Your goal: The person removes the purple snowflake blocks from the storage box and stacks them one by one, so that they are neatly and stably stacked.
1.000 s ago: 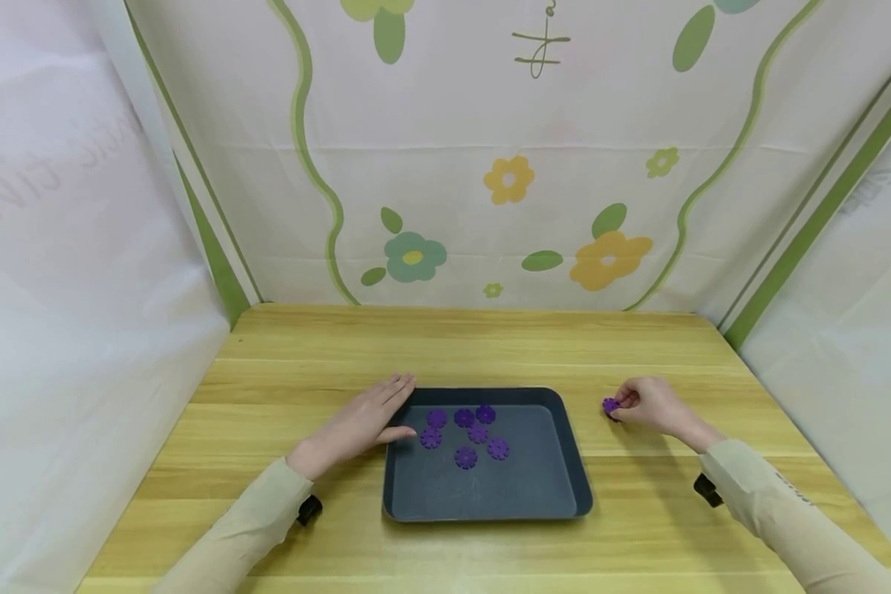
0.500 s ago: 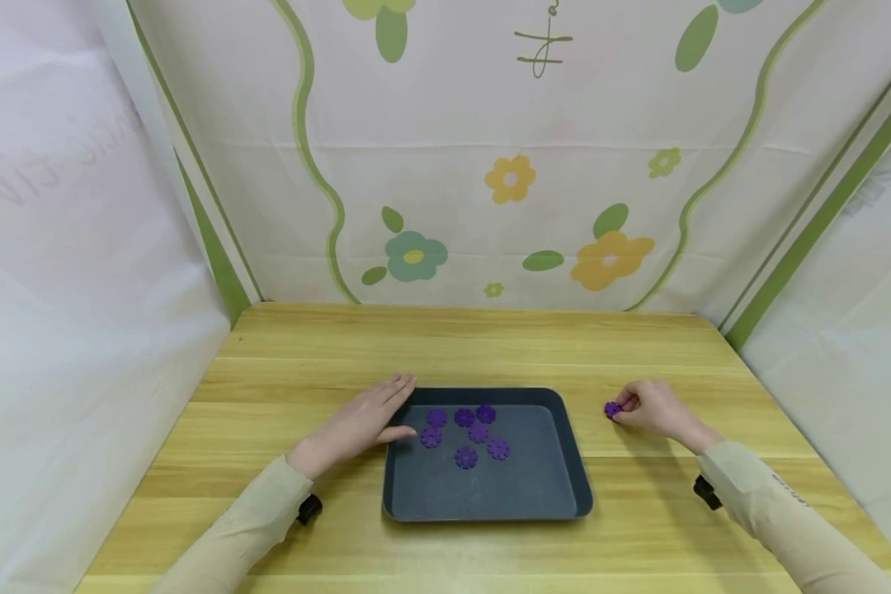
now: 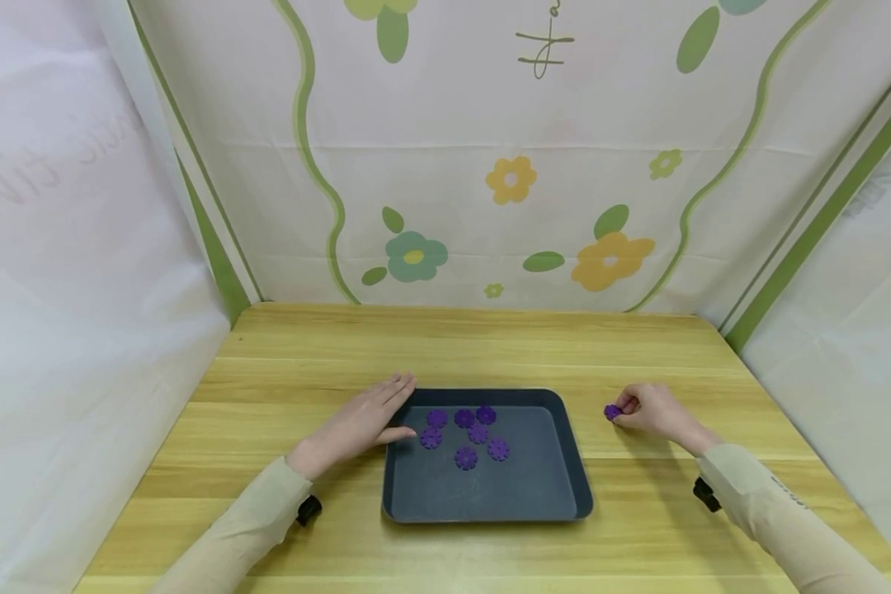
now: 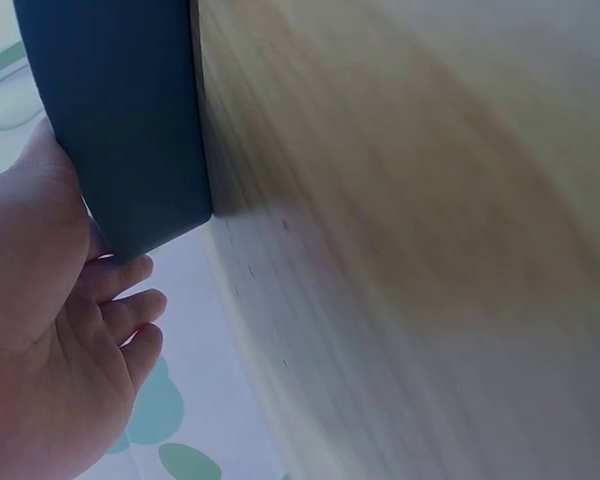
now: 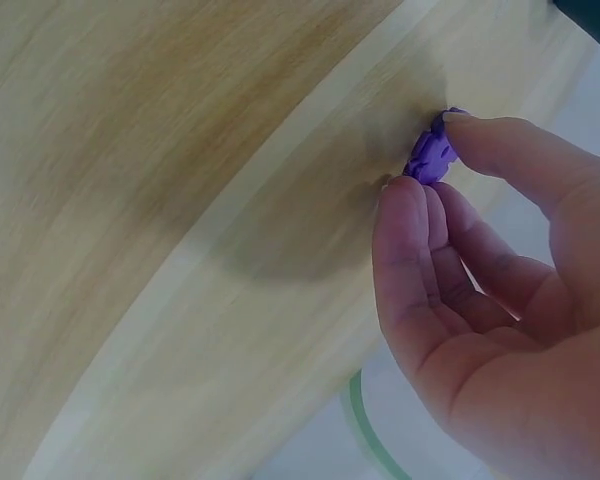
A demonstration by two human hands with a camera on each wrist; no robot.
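Right hand: the right hand (image 3: 653, 408) rests on the wooden table (image 3: 490, 346), to the right of the tray, well apart from it. Its fingers are curled and pinch a small purple flower piece (image 3: 612, 412) between thumb and fingertips.
Held piece: the purple flower piece (image 5: 430, 155) is at the table surface, in the grip of the fingers (image 5: 500, 145); if it touches the wood I cannot tell.
Left hand: the left hand (image 3: 364, 421) lies flat with straight fingers, holding nothing. It touches the far left corner of the dark tray (image 3: 557, 495), the thumb over the left rim.
Left wrist view: the palm (image 4: 40, 330) is against the outer wall of the tray (image 4: 130, 120).
Tray content: six purple flower pieces (image 3: 465, 456) lie in the far half of the tray, close together, some touching.
Tray place: near the middle of the table, toward the near edge.
Surroundings: white cloth with flower print (image 3: 609, 256) hangs behind the table.
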